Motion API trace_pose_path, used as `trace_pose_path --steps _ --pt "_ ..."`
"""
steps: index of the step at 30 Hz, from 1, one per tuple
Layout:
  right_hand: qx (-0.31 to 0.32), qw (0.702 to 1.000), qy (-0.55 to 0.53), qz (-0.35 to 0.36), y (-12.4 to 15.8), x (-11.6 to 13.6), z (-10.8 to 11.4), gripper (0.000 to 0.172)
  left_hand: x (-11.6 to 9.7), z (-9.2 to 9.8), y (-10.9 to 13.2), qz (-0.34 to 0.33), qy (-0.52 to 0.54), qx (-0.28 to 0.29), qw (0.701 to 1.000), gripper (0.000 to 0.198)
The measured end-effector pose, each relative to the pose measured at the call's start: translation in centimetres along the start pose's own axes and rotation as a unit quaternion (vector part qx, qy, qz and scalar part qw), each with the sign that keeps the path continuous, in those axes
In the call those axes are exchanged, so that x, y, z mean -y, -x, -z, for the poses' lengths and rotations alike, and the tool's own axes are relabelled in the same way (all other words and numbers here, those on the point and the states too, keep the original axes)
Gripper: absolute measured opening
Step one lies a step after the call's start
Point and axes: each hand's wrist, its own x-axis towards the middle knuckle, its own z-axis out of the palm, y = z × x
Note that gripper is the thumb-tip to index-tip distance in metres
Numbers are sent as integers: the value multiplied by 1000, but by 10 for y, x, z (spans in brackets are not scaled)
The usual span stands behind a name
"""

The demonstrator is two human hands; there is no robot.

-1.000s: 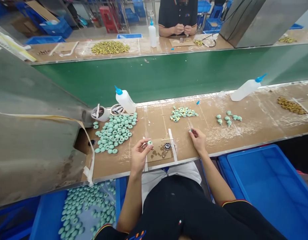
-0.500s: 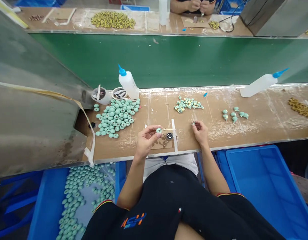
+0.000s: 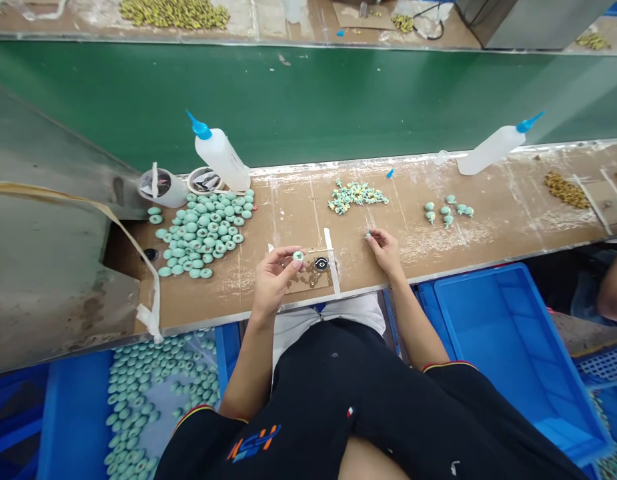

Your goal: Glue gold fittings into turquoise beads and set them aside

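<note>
My left hand pinches a small teal ring-shaped bead just above a brown cardboard pad near the bench's front edge. A small black round cap sits on that pad, right of the bead. My right hand rests on the brown bench, fingers closed on a tiny teal-and-white piece. A big pile of teal beads lies to the left. A small heap of teal and yellow pieces lies behind my right hand.
Two white squeeze bottles with blue nozzles lean at the bench's back edge by the green conveyor belt. Two small cups stand left. Blue bins sit below; the left bin holds teal beads. Several assembled teal pieces lie right.
The camera has tilted down, so the bench sits higher in view. My left hand has carried the bead rightwards to the pad and black cap; my right hand keeps its pinch.
</note>
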Motion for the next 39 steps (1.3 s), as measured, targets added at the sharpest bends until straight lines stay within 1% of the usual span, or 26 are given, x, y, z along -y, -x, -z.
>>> trace_pose_path --steps 4,7,9,12,14,17,21,24,27,30,35,39 --pt "39 998 45 10 -2 4 4 44 1 2 0 1 -10 -3 1000 46" --pt "60 993 105 15 -1 14 8 33 1 6 1 4 -12 -18 1000 48" --pt "69 985 160 18 1 25 9 26 1 10 1 5 -12 -35 999 49" --pt "84 964 251 16 5 42 9 19 4 19 1 -1 -20 -68 998 47" --pt "100 948 302 5 5 51 8 18 7 25 -1 -8 -27 -82 996 46" --pt "131 927 351 -13 1 60 8 22 12 33 -4 -15 -45 -81 996 42" --pt "188 912 364 -7 -6 66 14 18 14 38 -3 -24 -65 -82 994 39" --pt "225 908 353 14 -13 67 20 21 13 39 -1 -22 -62 -89 994 41" --pt "236 908 345 34 -19 64 25 25 12 38 1 -12 -47 -99 994 42" --pt "235 908 342 56 -22 58 30 24 12 36 4 3 -23 -105 994 44" --pt "229 909 331 108 -17 41 38 12 13 31 11 11 -1 -122 992 48" --pt "210 918 302 150 -6 25 39 18 12 27 15 38 21 -120 992 51"
